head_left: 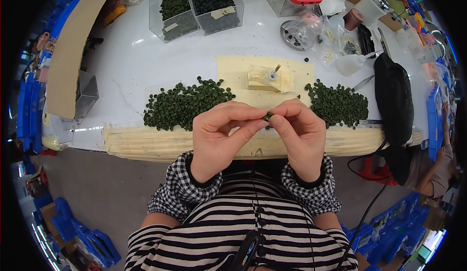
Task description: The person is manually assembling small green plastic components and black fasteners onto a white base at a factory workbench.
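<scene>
Two bare hands: your left hand [214, 133] and right hand [302, 133] pinch one piece together.
Held piece [268, 116]: small, dark green, between your fingertips; mostly covered, so its shape is unclear.
Left pile [182, 106]: small, round, dark-green discs.
Right pile [338, 105]: similar discs, beyond your right hand.

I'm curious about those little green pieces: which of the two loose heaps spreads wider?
The left heap, beside the person's left hand: it stretches plainly wider than the right heap, beside the right hand.
</scene>
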A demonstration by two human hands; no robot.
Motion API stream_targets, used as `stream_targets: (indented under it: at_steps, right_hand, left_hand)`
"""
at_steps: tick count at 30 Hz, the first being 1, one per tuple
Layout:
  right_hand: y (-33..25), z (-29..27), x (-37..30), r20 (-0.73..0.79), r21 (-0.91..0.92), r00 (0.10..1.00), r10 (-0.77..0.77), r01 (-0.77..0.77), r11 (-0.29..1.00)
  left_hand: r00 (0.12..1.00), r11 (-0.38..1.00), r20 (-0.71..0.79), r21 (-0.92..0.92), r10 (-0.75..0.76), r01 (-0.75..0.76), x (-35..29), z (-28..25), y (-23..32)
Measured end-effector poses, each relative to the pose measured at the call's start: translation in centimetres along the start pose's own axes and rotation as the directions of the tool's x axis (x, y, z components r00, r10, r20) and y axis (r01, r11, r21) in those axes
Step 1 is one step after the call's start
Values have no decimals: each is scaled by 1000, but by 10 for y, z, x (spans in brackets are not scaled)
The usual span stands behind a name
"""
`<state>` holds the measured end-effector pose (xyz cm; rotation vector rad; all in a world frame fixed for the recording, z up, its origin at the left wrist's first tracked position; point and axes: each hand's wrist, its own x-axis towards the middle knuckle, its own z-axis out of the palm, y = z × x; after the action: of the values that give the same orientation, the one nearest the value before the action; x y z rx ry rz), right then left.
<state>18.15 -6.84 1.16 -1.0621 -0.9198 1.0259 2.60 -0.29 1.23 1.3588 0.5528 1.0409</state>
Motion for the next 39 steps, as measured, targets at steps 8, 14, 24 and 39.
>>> stream_targets:
  at_steps: [8,14,24,39]
  right_hand:
    - [-2,3,0,-11,-71,1000,-24,23,997]
    - [-1,4,0,-29,-48,999,-17,15,999]
    - [11,3,5,17,-428,882,-470,431,794]
    - [2,-9,13,285,-547,791,-542,598,586]
  left_hand:
    - [1000,999,0,33,26,-26,0,-1,0]
    - [1000,1000,-10,-19,-17,16,-1,0,-1]
    - [942,880,30,-346,-336,325,-2,-2,-2]
    - [981,957,17,-220,-193,192,-2,-7,3]
